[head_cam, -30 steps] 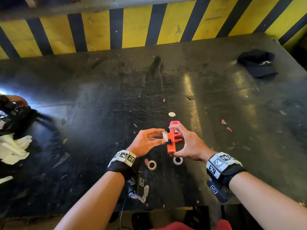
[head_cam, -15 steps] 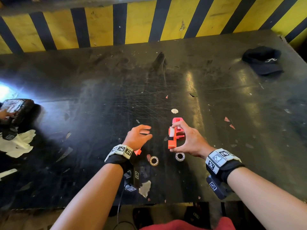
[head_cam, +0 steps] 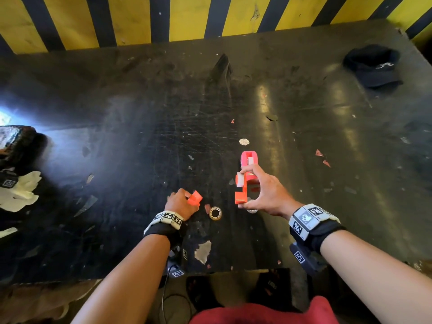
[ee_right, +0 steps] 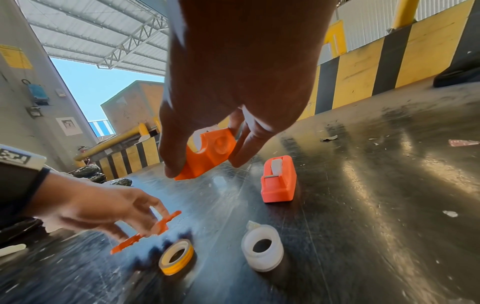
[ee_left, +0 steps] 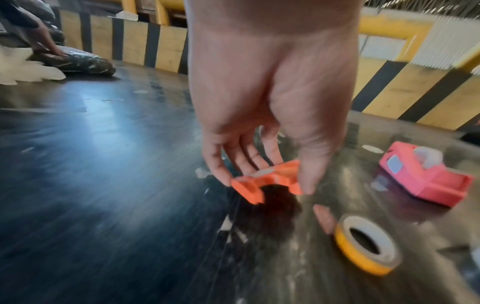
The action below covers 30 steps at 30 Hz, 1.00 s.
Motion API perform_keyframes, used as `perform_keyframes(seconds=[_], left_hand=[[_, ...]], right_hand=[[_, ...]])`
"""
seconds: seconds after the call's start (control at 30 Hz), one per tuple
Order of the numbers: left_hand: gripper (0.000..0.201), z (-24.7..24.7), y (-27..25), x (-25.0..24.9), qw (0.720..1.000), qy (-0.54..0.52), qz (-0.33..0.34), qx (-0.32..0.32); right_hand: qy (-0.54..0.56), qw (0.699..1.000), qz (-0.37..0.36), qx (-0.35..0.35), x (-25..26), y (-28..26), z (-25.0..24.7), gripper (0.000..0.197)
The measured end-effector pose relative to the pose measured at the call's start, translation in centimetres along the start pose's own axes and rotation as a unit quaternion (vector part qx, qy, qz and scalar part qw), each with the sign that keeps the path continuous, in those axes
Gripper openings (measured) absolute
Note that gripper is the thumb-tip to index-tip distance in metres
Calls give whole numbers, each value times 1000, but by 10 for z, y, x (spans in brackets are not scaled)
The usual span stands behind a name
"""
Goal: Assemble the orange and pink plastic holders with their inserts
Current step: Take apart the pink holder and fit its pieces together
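My right hand [head_cam: 243,188] grips the orange holder [head_cam: 240,190] upright just above the black table [head_cam: 140,136], thumb at its lower end and fingers on top; the right wrist view shows the orange holder [ee_right: 210,154] with a white piece in it. The pink holder [head_cam: 249,159] stands on the table just beyond, also seen as the pink holder [ee_left: 426,176]. My left hand [head_cam: 184,202] pinches a small flat orange insert [head_cam: 195,197] low over the table, left of the holder. The left wrist view shows the insert [ee_left: 267,181] between thumb and fingers.
A yellow tape roll [head_cam: 215,212] and a white roll [ee_right: 262,246] lie near the front edge between my hands. A black cap [head_cam: 374,66] sits at the back right. White cloth [head_cam: 18,192] and a dark bag [head_cam: 16,141] are at the left edge. A striped wall [head_cam: 187,17] bounds the back.
My left hand has left the orange holder, dropped left toward the table and now pinches the orange insert. My right hand keeps the holder almost in place.
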<state>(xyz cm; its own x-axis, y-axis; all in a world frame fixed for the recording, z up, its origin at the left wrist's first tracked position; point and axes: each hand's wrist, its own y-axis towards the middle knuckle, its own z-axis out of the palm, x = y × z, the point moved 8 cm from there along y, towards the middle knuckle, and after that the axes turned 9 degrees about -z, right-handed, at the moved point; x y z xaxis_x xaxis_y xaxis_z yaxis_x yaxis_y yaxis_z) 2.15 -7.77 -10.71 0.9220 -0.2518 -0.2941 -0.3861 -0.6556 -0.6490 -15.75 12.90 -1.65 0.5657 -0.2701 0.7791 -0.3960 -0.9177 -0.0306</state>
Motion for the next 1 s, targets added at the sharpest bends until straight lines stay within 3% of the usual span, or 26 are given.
perform_keyframes(seconds=[0.07, 0.13, 0.23, 0.33, 0.8, 1.0], left_hand=[[30, -3, -16, -23, 992, -105, 34, 57], [43, -3, -34, -50, 965, -222, 60, 126], [48, -7, -57, -90, 933, -292, 108, 180], [51, -10, -70, -110, 927, -289, 139, 193], [54, -6, -79, -117, 910, -328, 148, 206], [71, -7, -86, -119, 908, -334, 161, 196]], right_hand=[[2, 1000, -2, -6, 2, -3, -1, 85], [4, 1000, -4, -12, 5, -4, -2, 84], [3, 1000, -14, -18, 11, -3, -3, 83], [2, 999, -19, -28, 15, -2, -8, 84], [13, 999, -35, -17, 24, -5, -16, 93], [23, 999, -29, 0, 23, -5, -18, 95]])
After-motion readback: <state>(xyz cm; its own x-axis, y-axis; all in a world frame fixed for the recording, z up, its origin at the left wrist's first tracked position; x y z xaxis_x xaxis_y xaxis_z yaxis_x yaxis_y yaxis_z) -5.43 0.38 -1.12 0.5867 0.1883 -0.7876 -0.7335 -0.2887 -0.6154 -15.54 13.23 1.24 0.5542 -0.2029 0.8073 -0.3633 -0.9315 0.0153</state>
